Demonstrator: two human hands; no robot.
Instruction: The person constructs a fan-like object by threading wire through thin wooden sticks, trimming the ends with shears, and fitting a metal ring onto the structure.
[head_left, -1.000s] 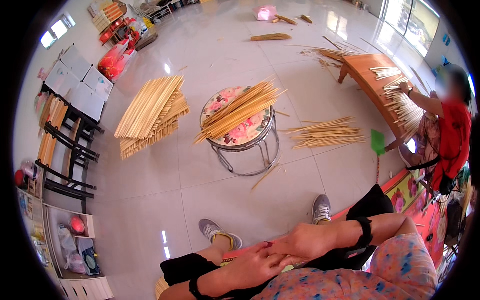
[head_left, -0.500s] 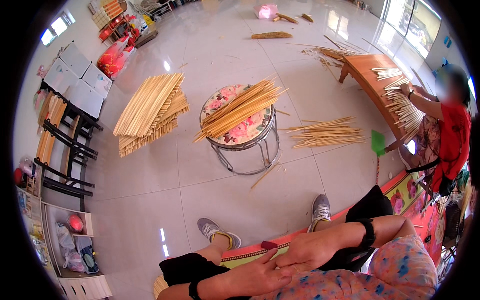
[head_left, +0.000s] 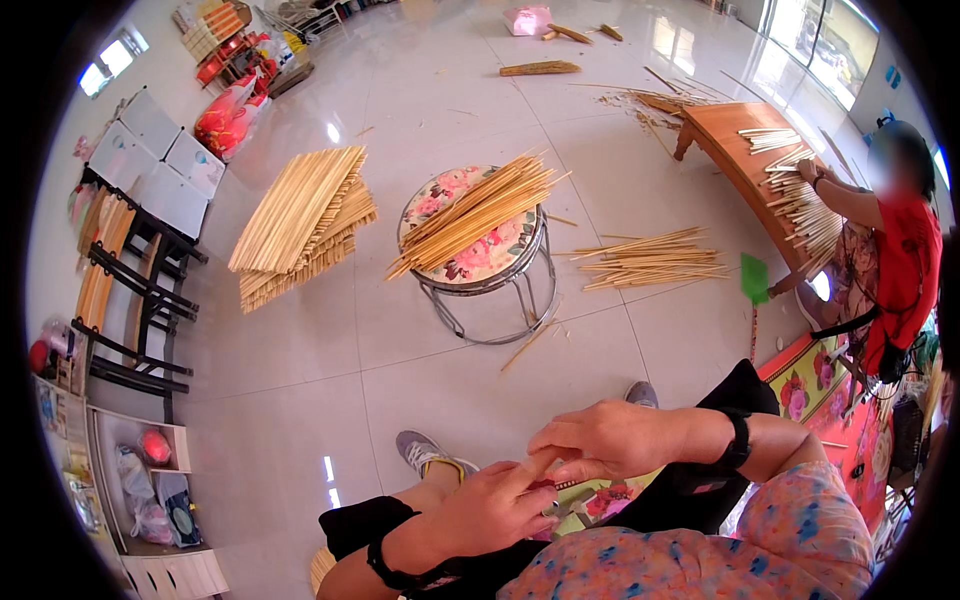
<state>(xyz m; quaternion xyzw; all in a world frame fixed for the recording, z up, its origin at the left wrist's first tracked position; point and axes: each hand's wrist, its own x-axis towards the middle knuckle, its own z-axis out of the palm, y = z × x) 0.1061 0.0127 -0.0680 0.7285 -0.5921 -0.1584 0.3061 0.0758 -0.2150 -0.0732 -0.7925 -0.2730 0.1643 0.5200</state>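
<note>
My left hand [head_left: 492, 512] and my right hand [head_left: 617, 440] meet in front of my lap, fingers touching. The right fingers bend down over the left fingertips, and both hands are closed. A bit of dark red shows between them, too small and covered to make out. A ring sits on a left finger. Beyond my feet stands a round stool [head_left: 483, 268] with a flowered top and metal legs. A bundle of thin pale sticks [head_left: 480, 215] lies across it, away from my hands.
Stacked stick mats [head_left: 300, 210] lie on the floor left of the stool, loose sticks [head_left: 650, 262] to its right. At the right a person in red [head_left: 905, 250] handles sticks on a low wooden bench [head_left: 725, 150]. A green fly swatter [head_left: 754, 280] is near the bench.
Both my hands have risen and moved forward from my lap, and the right fingers now bend over the left fingertips. My right foot is drawn back, partly hidden.
</note>
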